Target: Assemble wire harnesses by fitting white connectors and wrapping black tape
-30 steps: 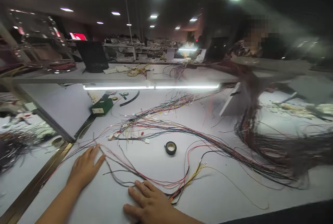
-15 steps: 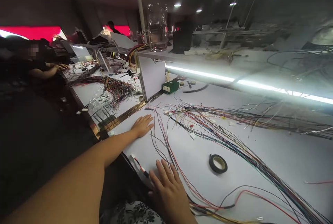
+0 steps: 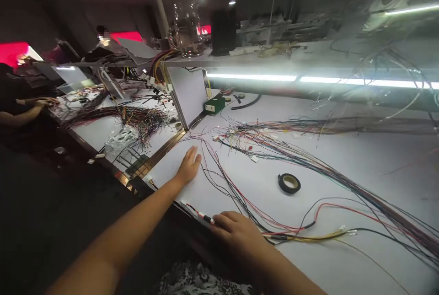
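Note:
My left hand lies flat on the white table, fingers together and stretched, beside thin loose wires. My right hand rests near the table's front edge with its fingers curled over a red, white and black wire end. Whether it grips that wire is hidden. Red, black and yellow wires run out to the right of that hand.
A roll of black tape lies mid-table. A long multicoloured wire bundle crosses the table. A green box sits by a white divider panel. Another person's arm rests on the far-left bench.
The view has swung and tilted. My right hand has gone from lying flat to curled over the wire end at the front edge. My left hand stays flat in place.

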Demonstrator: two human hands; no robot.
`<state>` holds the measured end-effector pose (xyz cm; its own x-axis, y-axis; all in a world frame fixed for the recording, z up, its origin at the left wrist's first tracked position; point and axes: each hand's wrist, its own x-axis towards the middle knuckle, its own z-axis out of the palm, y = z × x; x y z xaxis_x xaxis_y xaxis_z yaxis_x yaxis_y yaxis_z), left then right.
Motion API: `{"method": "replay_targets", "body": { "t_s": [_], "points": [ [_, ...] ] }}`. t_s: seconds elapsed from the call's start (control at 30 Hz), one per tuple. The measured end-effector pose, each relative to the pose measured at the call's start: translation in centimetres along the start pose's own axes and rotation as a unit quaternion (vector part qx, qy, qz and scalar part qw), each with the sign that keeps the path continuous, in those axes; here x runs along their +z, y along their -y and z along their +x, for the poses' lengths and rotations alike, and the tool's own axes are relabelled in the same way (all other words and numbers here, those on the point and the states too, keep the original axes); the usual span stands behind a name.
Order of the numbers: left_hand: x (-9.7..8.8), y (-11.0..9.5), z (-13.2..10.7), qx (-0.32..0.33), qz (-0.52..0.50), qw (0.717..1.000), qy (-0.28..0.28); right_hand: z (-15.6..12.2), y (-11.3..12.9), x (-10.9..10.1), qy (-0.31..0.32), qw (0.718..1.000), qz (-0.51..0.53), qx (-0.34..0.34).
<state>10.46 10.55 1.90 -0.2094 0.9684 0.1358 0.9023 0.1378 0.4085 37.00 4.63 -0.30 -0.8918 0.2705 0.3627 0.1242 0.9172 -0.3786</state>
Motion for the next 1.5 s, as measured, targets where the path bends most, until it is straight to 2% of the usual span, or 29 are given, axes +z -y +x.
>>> {"method": "replay_targets", "body": {
  "t_s": [0.07, 0.1, 0.13, 0.2, 0.27, 0.37, 0.53, 0.7, 0.8, 0.87, 0.97, 1.07, 1.13, 1.17, 1.23, 1.3, 1.37, 1.4, 1.5],
  "points": [
    [0.0, -2.4, -4.0, 0.104, -0.01, 0.992, 0.074, -0.2, -0.2, -0.7, -0.002, 1.0, -0.002, -0.005],
    [0.1, -3.4, -6.1, 0.187, 0.004, 0.974, 0.127, -0.6, -0.4, -1.4, -0.008, 1.0, 0.001, 0.006],
    [0.3, -4.1, -8.2, 0.239, 0.017, 0.957, 0.161, -1.1, -0.6, -2.2, -0.019, 0.999, 0.006, 0.035],
    [0.8, -5.0, -11.5, 0.306, 0.032, 0.925, 0.222, -2.6, -0.9, -4.2, -0.064, 0.989, 0.021, 0.134],
    [1.5, -5.1, -13.2, 0.324, 0.045, 0.912, 0.249, -4.3, -1.2, -6.1, -0.114, 0.962, 0.028, 0.248],
    [2.0, -4.9, -13.4, 0.321, 0.053, 0.909, 0.261, -6.1, -1.2, -7.2, -0.109, 0.933, 0.018, 0.342],
    [1.5, -5.2, -12.3, 0.328, 0.059, 0.907, 0.259, -5.6, -1.0, -5.8, -0.005, 0.921, -0.017, 0.389],
    [0.9, -8.2, -11.2, 0.344, 0.026, 0.91, 0.228, -3.5, -1.8, -5.0, 0.048, 0.895, -0.024, 0.442],
    [1.7, -10.3, -10.2, 0.348, -0.081, 0.901, 0.247, -3.6, -2.2, -4.5, 0.007, 0.879, 0.041, 0.475],
    [2.5, -11.2, -9.6, 0.326, -0.16, 0.893, 0.264, -4.1, -2.4, -4.2, -0.049, 0.866, 0.113, 0.485],
    [3.6, -11.5, -8.8, 0.247, -0.24, 0.899, 0.272, -4.9, -2.6, -4.0, -0.11, 0.859, 0.184, 0.464],
    [4.5, -11.4, -7.7, 0.111, -0.284, 0.898, 0.317, -5.4, -2.7, -3.9, -0.122, 0.865, 0.201, 0.444],
    [4.8, -11.2, -6.6, 0.013, -0.332, 0.876, 0.351, -5.6, -2.8, -3.9, -0.119, 0.862, 0.209, 0.446],
    [4.7, -11.0, -5.9, -0.031, -0.369, 0.861, 0.349, -5.6, -2.8, -3.9, -0.115, 0.858, 0.212, 0.454],
    [4.2, -10.4, -4.2, -0.11, -0.466, 0.829, 0.287, -5.7, -2.9, -3.7, -0.108, 0.846, 0.205, 0.48],
    [3.0, -9.4, -2.6, -0.181, -0.563, 0.784, 0.188, -5.6, -3.1, -3.6, -0.104, 0.838, 0.186, 0.503],
    [1.6, -8.2, -1.1, -0.221, -0.622, 0.739, 0.135, -5.4, -3.2, -3.6, -0.103, 0.832, 0.17, 0.518],
    [0.9, -7.5, -0.5, -0.225, -0.628, 0.734, 0.129, -5.2, -3.2, -3.6, -0.101, 0.83, 0.166, 0.523],
    [-0.2, -5.7, 0.8, -0.201, -0.578, 0.783, 0.109, -5.0, -3.3, -3.7, -0.097, 0.83, 0.162, 0.524]
  ]
}}
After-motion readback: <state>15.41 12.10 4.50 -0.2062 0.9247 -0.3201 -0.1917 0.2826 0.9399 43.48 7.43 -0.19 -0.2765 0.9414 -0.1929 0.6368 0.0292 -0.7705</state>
